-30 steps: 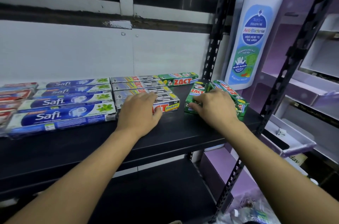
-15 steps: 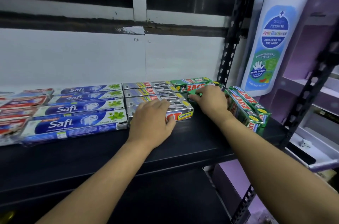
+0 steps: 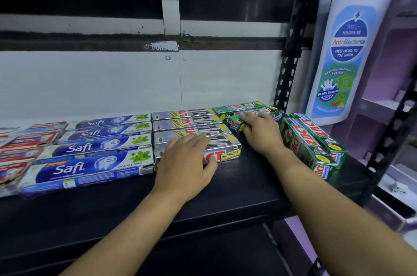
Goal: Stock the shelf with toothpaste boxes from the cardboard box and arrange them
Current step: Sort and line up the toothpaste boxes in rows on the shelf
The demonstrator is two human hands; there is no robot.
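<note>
- Right hand: grip closed on a green Zact box, fingers curled over its top, thumb at the near end. The hand hides most of it; only the left end with a yellow dot shows.
- That box lies at the back right of the black shelf, tight against two more green boxes behind it and just right of the silver row.
- Left hand: grip wide, fingers laid loosely over the front silver Zact Smokers box, thumb against its front face. The middle of the label is covered.
- Three more silver Zact boxes line up behind that one, touching.
- Right of the right wrist, an angled pair of green Zact boxes lies apart from the rest, near the shelf's right edge.
- Left of the silver row, four Safi Double Mint boxes lie side by side.
- Far left, red-and-white boxes are blurred and cut by the frame; brand unreadable.
- Beyond the perforated upright stands a bottle-shaped Anti-Bacterial display.
</note>
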